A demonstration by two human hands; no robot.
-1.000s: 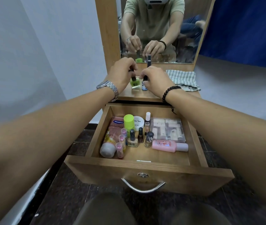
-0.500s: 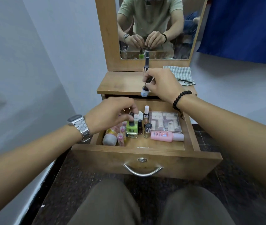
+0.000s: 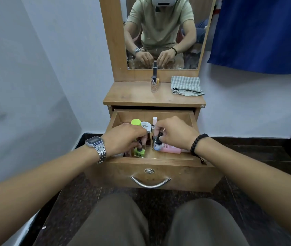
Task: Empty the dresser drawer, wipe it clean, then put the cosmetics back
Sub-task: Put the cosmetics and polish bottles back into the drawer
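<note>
Both hands are down inside the open drawer (image 3: 151, 161). The left hand (image 3: 123, 139) has its fingers curled round the cap of a green nail polish bottle (image 3: 139, 151) standing near the drawer's front. Just beside it, the right hand (image 3: 174, 133) pinches the dark cap of a pale blue nail polish bottle (image 3: 157, 146), with a pink bottle (image 3: 171, 149) lying under its wrist. Beyond the hands, on the counter (image 3: 134, 95), stand a clear bottle (image 3: 154, 82) and a folded checked cloth (image 3: 186, 85).

Dresser top (image 3: 134, 96): 1 bottle (image 3: 154, 80), 1 checked cloth (image 3: 186, 85). Below it, open drawer (image 3: 158, 172): 2 hand-held nail polish bottles: green (image 3: 139, 151), pale blue (image 3: 157, 145).
</note>
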